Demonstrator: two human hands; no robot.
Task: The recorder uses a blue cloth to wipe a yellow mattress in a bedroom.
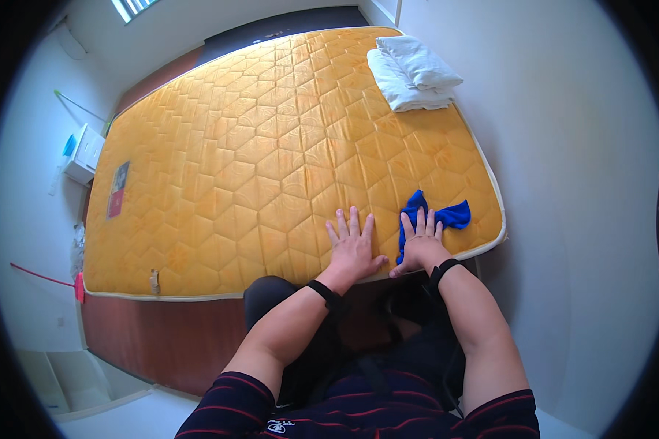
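A yellow quilted mattress (271, 154) with white piping spreads out before me. My left hand (353, 250) lies flat on its near edge, fingers spread, with nothing in it. Just to the right, my right hand (422, 245) presses down with spread fingers on a crumpled blue cloth (454, 214). Part of the cloth is hidden beneath that hand; the rest sticks out beyond the fingertips and to the right. Dark bands circle both of my wrists.
Folded white bedding (411, 73) rests at the mattress's far right corner. A label (117, 190) marks its left side. Along the left wall stand a small white cabinet (86, 155) and a red-handled tool (42, 274). A white wall (578, 183) rises close on the right, above a reddish-brown floor (161, 336).
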